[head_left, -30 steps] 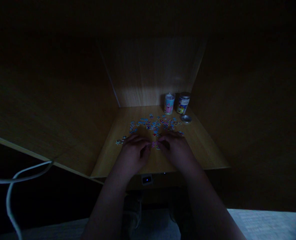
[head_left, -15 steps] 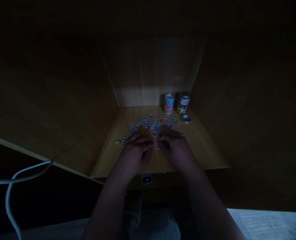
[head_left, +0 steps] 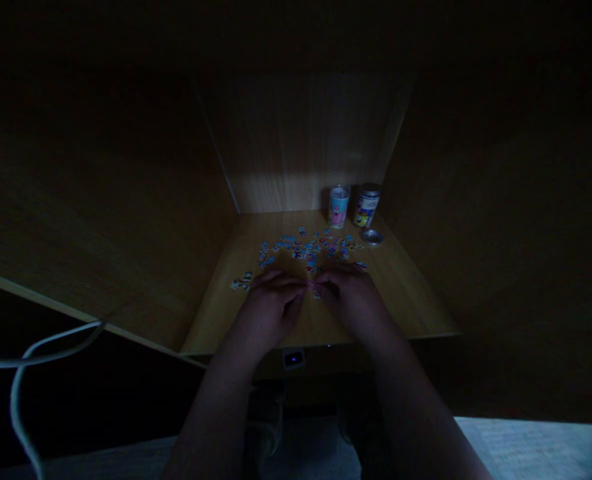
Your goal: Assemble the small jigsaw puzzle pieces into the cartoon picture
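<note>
My left hand (head_left: 275,301) and my right hand (head_left: 349,293) meet over the front half of a wooden shelf, fingertips pinched close together. Between them are small pinkish jigsaw puzzle pieces (head_left: 311,285), gripped from both sides; the dim light blurs their outlines. Another piece (head_left: 317,294) lies just under the right fingertips. Beyond the hands spreads a loose heap of mostly blue and multicoloured puzzle pieces (head_left: 303,250). To the left of my left hand lies a small joined cluster of pieces (head_left: 242,281).
At the back right stand a pink-and-blue can (head_left: 339,207) and a second, lidded can (head_left: 366,205). A round metal lid (head_left: 373,237) lies before them. Wooden panels enclose the shelf (head_left: 296,327). A small device with a lit display (head_left: 293,359) sits below its front edge; a white cable (head_left: 21,387) hangs left.
Almost nothing differs. Both hands keep their pinch in the same place, with only a slight shift of the fingers around the pink pieces.
</note>
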The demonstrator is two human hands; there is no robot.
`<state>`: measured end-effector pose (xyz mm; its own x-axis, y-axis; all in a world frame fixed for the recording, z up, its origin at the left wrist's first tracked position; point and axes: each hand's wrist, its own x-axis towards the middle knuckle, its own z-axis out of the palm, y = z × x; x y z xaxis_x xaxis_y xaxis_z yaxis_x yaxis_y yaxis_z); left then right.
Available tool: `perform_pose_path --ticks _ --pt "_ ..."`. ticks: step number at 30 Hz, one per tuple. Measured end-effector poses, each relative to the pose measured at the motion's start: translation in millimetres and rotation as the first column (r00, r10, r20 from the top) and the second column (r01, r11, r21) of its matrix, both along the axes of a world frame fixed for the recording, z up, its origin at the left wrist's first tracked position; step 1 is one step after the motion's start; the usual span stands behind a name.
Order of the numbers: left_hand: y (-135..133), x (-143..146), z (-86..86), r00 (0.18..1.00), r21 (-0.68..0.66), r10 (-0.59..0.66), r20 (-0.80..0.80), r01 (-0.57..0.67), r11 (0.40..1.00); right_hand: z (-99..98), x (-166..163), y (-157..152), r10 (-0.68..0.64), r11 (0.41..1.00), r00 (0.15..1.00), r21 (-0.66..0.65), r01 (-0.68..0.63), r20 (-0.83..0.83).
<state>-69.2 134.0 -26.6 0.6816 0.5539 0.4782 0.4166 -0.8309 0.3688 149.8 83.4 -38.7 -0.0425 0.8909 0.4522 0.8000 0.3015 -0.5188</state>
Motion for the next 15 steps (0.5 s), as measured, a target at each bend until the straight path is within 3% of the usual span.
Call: perform_pose_path --ticks 8,15 --pt "2.9 -0.5 -0.4 0.991 -0.009 0.126 0.034 -0.126 0.992 2.4 -2.4 0.4 0.054 0.998 0.999 0.025 -0.054 -0.002" --pt "3.1 -1.9 -5.5 0.982 0.015 0.185 -0.036 -0.184 0.983 0.5 -1.6 0.2 0.105 0.994 0.994 0.025 -0.104 -0.018"
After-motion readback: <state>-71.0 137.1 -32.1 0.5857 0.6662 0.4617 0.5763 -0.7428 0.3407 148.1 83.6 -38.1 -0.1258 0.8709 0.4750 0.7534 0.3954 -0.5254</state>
